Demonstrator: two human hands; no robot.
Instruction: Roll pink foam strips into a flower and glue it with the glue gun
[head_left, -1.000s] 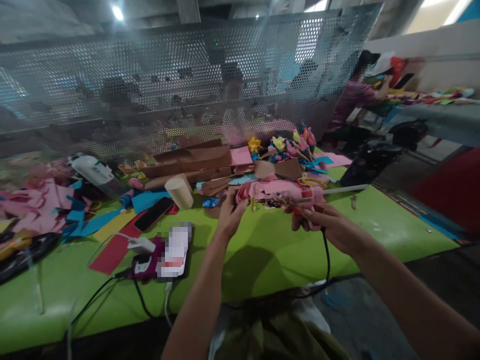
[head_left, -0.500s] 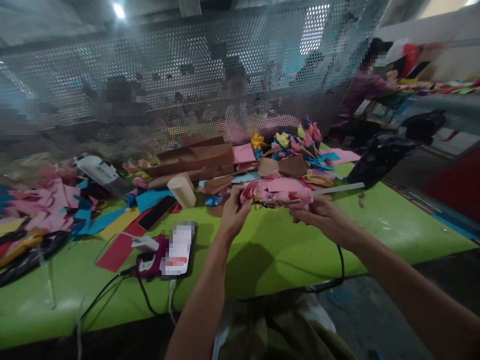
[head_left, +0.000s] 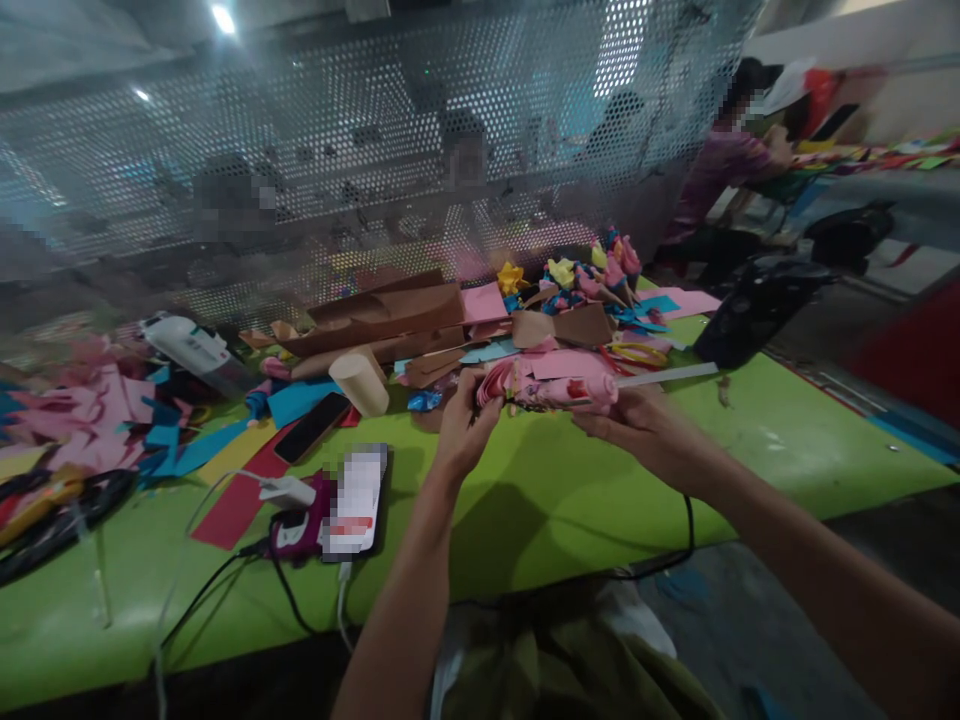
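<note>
My left hand (head_left: 466, 425) pinches a rolled pink paper flower (head_left: 493, 384) whose curled layers show at its left end. In my right hand (head_left: 649, 425) is a pink glue gun (head_left: 577, 393), held level with its front end against or very near the flower. I cannot tell whether the two touch. A whitish glue stick (head_left: 671, 375) pokes out of the gun's rear to the right, and a black cord (head_left: 688, 530) hangs below my right wrist. Pink paper sheets (head_left: 566, 363) lie just behind the gun.
On the green table (head_left: 570, 540) are a phone (head_left: 358, 500), a dark phone (head_left: 311, 427), a purple power adapter (head_left: 300, 530) and a cream roll (head_left: 360, 385). Brown paper (head_left: 390, 310) and finished paper flowers (head_left: 592, 280) lie behind. A perforated screen (head_left: 337, 130) stands beyond; a person (head_left: 720, 180) sits right.
The glue gun has turned slightly in my right hand, and both hands stay close together. The whole view has shifted a little.
</note>
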